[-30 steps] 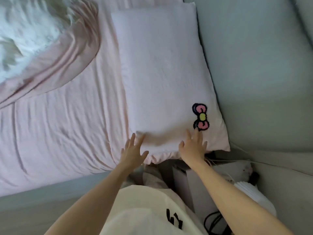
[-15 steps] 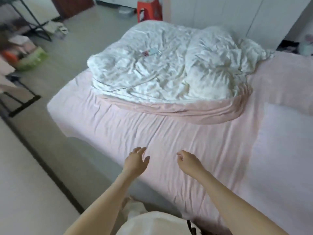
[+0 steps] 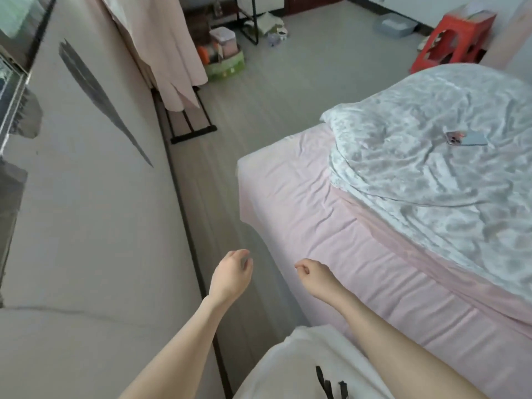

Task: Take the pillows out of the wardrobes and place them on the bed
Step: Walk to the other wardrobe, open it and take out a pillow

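Hanging empty beside bed (image 3: 331, 226): right hand (image 3: 316, 276)

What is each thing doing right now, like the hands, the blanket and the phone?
left hand: fingers loosely curled, holding nothing.
right hand: fingers loosely curled, holding nothing.
bed: pink sheet wrinkled, no pillow in view on it.
white blanket: crumpled in a heap on the bed.
phone: lying flat on the blanket, back side up.
red stool: standing upright on the floor.
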`<action>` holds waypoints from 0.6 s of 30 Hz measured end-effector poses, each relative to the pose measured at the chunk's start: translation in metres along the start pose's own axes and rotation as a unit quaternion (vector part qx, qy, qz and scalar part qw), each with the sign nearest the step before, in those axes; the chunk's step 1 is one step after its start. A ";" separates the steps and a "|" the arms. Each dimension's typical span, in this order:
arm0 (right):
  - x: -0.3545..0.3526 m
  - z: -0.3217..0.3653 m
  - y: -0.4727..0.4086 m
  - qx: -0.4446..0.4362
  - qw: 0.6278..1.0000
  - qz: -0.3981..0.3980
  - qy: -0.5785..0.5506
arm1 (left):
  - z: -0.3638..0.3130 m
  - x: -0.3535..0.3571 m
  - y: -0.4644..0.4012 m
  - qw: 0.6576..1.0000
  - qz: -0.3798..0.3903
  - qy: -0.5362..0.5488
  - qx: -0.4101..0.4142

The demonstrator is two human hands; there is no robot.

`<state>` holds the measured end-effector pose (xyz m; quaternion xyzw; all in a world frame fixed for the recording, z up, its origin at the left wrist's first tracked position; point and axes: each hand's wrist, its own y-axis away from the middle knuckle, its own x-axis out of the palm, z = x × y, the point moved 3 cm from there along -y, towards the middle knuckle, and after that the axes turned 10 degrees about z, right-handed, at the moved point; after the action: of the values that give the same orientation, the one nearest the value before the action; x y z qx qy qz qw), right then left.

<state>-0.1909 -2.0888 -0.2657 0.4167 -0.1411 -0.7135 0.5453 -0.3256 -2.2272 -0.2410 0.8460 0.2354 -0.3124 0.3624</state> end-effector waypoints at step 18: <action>-0.240 0.370 -0.414 -0.109 0.990 -0.085 0.025 | -0.068 -0.370 -0.437 0.989 -0.117 0.017 0.088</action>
<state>-0.7277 -1.8164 -0.2045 0.3828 -0.0126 -0.7576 0.5286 -0.8316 -1.9654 -0.1492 0.8465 0.3101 -0.3578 0.2433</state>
